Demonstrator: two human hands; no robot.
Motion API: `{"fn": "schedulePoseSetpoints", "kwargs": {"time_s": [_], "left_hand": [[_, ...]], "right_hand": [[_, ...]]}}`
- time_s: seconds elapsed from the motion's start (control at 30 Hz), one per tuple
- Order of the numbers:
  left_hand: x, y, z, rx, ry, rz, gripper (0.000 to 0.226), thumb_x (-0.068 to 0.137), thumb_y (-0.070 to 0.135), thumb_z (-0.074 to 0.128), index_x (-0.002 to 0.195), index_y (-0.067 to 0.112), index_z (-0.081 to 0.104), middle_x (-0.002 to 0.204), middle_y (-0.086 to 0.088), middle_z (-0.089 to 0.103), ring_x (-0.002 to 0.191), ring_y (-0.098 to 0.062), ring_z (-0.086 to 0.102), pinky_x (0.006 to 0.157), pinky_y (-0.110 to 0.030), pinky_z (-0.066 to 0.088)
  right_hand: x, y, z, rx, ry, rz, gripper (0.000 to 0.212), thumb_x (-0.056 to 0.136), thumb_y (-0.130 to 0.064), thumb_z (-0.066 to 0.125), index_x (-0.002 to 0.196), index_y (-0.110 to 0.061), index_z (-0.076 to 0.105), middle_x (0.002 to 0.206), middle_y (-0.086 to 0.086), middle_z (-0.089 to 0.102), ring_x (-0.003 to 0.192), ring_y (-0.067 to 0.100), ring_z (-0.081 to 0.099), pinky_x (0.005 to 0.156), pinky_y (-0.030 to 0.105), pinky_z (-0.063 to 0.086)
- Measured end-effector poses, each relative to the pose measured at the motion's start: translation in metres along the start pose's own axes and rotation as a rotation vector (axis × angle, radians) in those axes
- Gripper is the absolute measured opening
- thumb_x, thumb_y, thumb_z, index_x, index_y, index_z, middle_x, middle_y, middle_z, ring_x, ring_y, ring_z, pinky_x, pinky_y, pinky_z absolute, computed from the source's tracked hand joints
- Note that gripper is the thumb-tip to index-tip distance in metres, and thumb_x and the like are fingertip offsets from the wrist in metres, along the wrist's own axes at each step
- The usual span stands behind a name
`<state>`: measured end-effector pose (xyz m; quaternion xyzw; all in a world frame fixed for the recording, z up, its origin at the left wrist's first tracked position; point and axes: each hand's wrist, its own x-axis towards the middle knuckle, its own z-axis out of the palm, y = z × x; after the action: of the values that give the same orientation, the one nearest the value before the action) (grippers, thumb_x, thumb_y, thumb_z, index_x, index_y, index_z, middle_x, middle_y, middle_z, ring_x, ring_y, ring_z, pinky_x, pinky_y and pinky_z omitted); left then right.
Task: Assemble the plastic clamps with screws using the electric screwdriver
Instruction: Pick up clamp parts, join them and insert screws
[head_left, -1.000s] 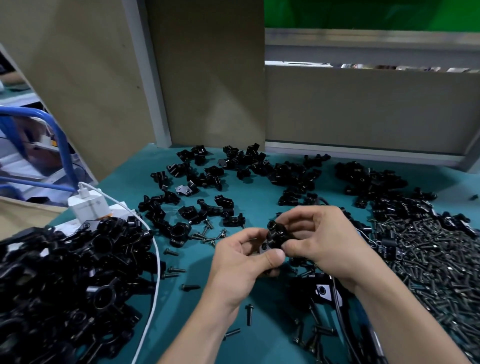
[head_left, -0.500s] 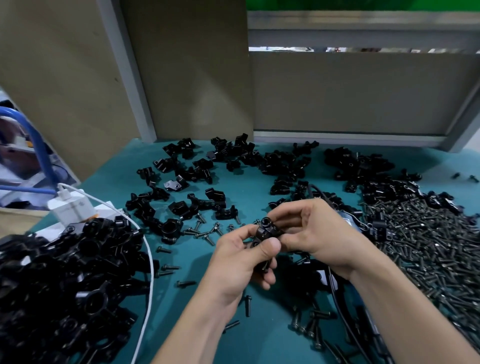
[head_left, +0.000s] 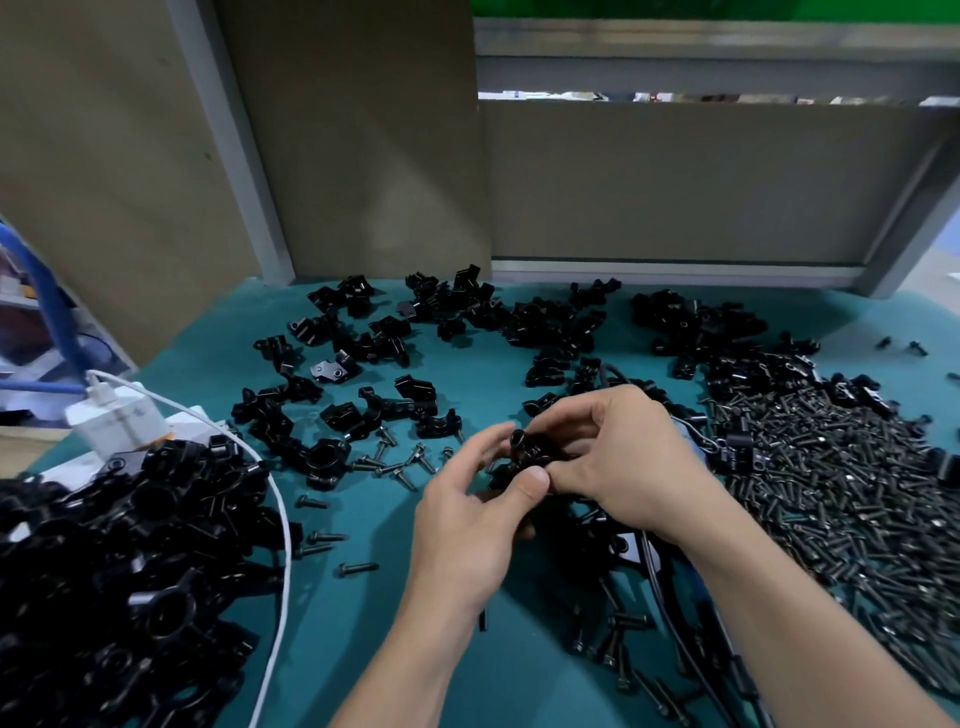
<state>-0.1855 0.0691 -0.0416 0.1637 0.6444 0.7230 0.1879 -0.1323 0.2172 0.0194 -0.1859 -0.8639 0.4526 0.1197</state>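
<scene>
A: Where is the work piece found?

B: 1 black plastic clamp (head_left: 530, 452) is held above the teal table (head_left: 457, 675), near its middle. It is kept between both hands and clear of the surface.

A: How are the hands set?

B: The clamp is gripped by the left hand (head_left: 467, 519) from below and from the near side. The thumb is pressed flat on its lower edge and the fingers are curled behind. It is pinched from the right by the right hand (head_left: 628, 462), whose fingertips are bent over its top. The 2 thumbs are seen almost touching.

A: Is a screw seated in it?

B: That cannot be told. The part is small, dark and partly covered by fingers.

A: What is laid around?

B: A broad heap of screws (head_left: 857, 519) is spread over the right side of the table. A tall heap of black clamps (head_left: 130, 571) is piled at the near left. A white cable (head_left: 283, 519) is draped along its right edge, run from a white charger (head_left: 117, 415) behind it. Clamp parts (head_left: 467, 322) are scattered across the far side. A few loose screws (head_left: 395, 462) are strewn just left of the left hand. A black cord (head_left: 660, 587) is seen passing under the right wrist.
</scene>
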Motion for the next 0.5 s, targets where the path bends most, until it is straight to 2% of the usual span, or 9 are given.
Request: {"fn": "schedulePoseSetpoints", "kwargs": {"time_s": [0.1,0.2,0.33,0.43,0.5], "left_hand": [[0.0028,0.0036,-0.0026,-0.09,-0.031,0.042,0.03,0.091,0.015,0.077,0.111,0.037,0.08,0.092,0.005,0.08,0.074,-0.007,0.071,0.063,-0.021,0.056],[0.0031,0.0063,-0.0019,-0.132,0.006,0.058,0.027,0.083,0.022,0.082,0.105,0.038,0.082,0.085,0.003,0.079,0.068,-0.006,0.066,0.063,-0.018,0.053],[0.0046,0.0055,-0.0025,-0.231,0.053,0.018,0.031,0.067,0.027,0.083,0.098,0.023,0.084,0.085,-0.008,0.079,0.069,-0.015,0.065,0.061,-0.02,0.054],[0.0039,0.0039,-0.0013,-0.267,0.055,-0.003,0.024,0.073,0.021,0.08,0.096,0.017,0.084,0.088,-0.012,0.08,0.072,-0.016,0.069,0.062,-0.02,0.056],[0.0037,0.0039,-0.0012,-0.274,0.046,-0.012,0.014,0.083,0.013,0.077,0.095,0.015,0.085,0.089,-0.013,0.08,0.072,-0.015,0.07,0.062,-0.019,0.056]], "right_hand": [[-0.0024,-0.0022,0.0037,-0.031,0.032,-0.049,0.035,0.073,-0.008,0.088,0.083,-0.039,0.076,0.078,-0.028,0.073,0.075,-0.013,0.069,0.065,0.003,0.049],[-0.0031,-0.0044,0.0065,-0.054,0.04,-0.079,0.03,0.076,-0.015,0.089,0.09,-0.039,0.077,0.081,-0.026,0.074,0.079,-0.015,0.068,0.07,0.004,0.051],[-0.0033,-0.0053,0.0012,-0.001,-0.105,-0.094,0.031,0.08,-0.008,0.084,0.104,-0.028,0.08,0.092,-0.012,0.079,0.087,0.001,0.075,0.087,0.024,0.06],[-0.0048,-0.0044,-0.0008,0.023,-0.148,-0.094,0.033,0.082,-0.005,0.081,0.109,-0.024,0.078,0.094,-0.011,0.08,0.087,0.004,0.076,0.088,0.029,0.061],[-0.0058,-0.005,0.0008,0.02,-0.1,-0.071,0.046,0.079,-0.008,0.082,0.119,-0.03,0.073,0.094,-0.011,0.079,0.083,0.004,0.076,0.085,0.03,0.062]]}}
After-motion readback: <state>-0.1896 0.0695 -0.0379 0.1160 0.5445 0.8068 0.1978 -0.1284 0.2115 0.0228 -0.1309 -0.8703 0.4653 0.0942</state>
